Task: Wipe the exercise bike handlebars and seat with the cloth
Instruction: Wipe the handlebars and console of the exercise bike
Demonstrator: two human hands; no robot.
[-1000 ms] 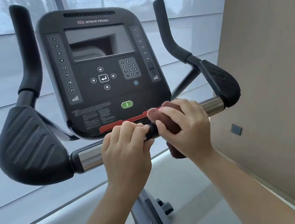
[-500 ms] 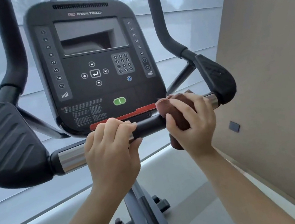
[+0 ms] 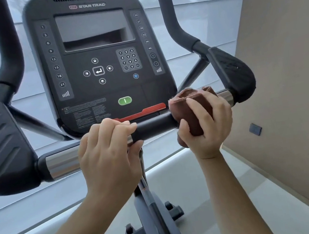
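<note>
The exercise bike's black handlebar [image 3: 154, 126] runs crosswise below the console, with chrome sections and padded black elbow rests at both ends. My left hand [image 3: 107, 152] is closed around the bar left of centre. My right hand [image 3: 206, 126] presses a reddish-brown cloth [image 3: 190, 106] around the bar's right part, just short of the right chrome section [image 3: 225, 97] and the right elbow pad [image 3: 235, 80]. The seat is out of view.
The console [image 3: 98, 58] with screen and keypad stands right behind the bar. Upright black grips [image 3: 171, 17] rise on both sides. A beige wall [image 3: 290, 72] is close on the right, window blinds are behind, and the bike frame [image 3: 155, 219] stands on the floor below.
My right hand has slid the cloth rightward along the bar, from near the centre toward the right chrome end. My left hand has kept its grip on the bar.
</note>
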